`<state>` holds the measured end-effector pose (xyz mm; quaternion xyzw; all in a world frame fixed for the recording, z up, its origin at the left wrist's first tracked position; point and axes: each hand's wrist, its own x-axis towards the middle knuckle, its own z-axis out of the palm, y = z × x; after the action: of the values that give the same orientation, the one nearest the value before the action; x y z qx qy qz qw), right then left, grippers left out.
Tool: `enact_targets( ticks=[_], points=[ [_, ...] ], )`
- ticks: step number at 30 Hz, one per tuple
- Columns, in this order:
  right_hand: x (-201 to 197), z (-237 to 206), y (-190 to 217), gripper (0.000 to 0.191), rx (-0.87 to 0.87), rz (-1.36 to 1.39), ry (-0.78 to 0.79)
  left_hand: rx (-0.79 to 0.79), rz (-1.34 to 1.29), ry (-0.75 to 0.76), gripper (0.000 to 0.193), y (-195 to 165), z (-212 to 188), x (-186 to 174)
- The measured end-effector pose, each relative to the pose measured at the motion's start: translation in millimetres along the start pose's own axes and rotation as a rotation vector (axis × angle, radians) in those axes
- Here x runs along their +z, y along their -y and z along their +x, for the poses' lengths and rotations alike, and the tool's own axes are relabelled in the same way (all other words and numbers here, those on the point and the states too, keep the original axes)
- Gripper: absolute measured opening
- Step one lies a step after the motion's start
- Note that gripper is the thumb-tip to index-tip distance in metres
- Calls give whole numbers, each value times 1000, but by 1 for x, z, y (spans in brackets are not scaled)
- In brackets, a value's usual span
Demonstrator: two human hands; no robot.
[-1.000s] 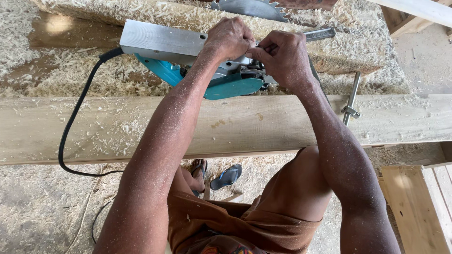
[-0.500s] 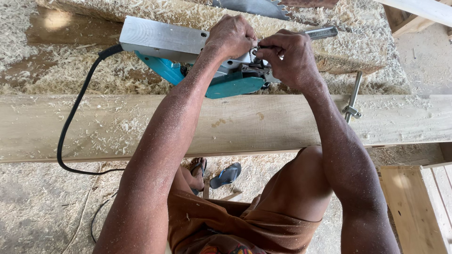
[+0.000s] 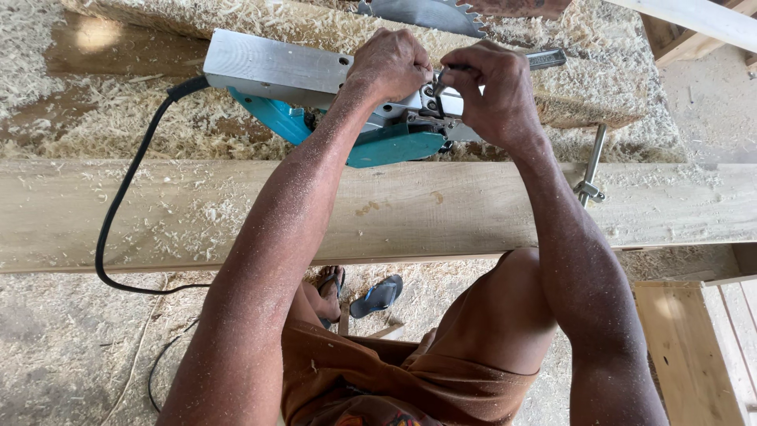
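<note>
Nearest the camera: person's bent knees in brown shorts (image 3: 410, 386), a foot in a dark sandal (image 3: 331, 288) and a loose blue sandal (image 3: 377, 297) on the sawdust-covered floor (image 3: 63, 347). Black power cord (image 3: 118, 213) loops off the floor, over the plank edge, up to the tool's left end. Next out: a long pale wooden plank (image 3: 441, 213) runs left to right across the view, dusted with shavings; both forearms cross over it. A metal clamp (image 3: 590, 177) stands at the plank's far edge on the right. Beyond the plank: electric planer (image 3: 315, 102), teal body, flat silver metal base turned upward, lying on its side in the shavings just past the plank's far edge. Left hand (image 3: 390, 65) is closed down on the top of the planer near the middle, fingers curled over the base plate, gripping it. Right hand (image 3: 493, 91) is just beside it, to the right, fingers pinched together on a small dark tool (image 3: 438, 81) set against the planer's silver block; can't tell exactly what kind of tool, mostly hidden by the fingers. Hands sit close, nearly touching. Farther back: heap of wood shavings (image 3: 276, 31) on a rough surface, and a circular saw blade (image 3: 426, 14) partly visible at the top edge. Light wooden boards (image 3: 686, 347) at lower right.
</note>
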<state>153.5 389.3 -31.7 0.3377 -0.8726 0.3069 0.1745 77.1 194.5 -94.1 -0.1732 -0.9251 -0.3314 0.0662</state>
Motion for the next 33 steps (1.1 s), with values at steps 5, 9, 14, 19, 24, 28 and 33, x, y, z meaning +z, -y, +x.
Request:
enact_targets(
  ticks=[5, 9, 14, 19, 24, 28, 33],
  points=[
    [16, 6, -8, 10, 47, -105, -21, 66, 30, -93, 22, 0, 1, 2],
    [22, 6, -11, 14, 84, -94, 9, -72, 37, 43, 9, -3, 0, 0],
    [20, 7, -11, 9, 52, -140, 18, -33, 47, 48, 12, -7, -4, -5],
    [17, 10, -10, 9, 25, -92, 30, -27, 52, 22, 9, -7, -4, -6],
    [17, 13, -15, 13, 88, -27, -43, -32, 48, 45, 12, -2, 0, 0],
    [24, 14, -21, 9, 58, -58, -119, -10, 13, -4, 26, 1, 1, 4],
    [31, 16, -24, 12, 181, 11, -68, -25, 20, -28, 27, -1, 1, 3]
  ],
)
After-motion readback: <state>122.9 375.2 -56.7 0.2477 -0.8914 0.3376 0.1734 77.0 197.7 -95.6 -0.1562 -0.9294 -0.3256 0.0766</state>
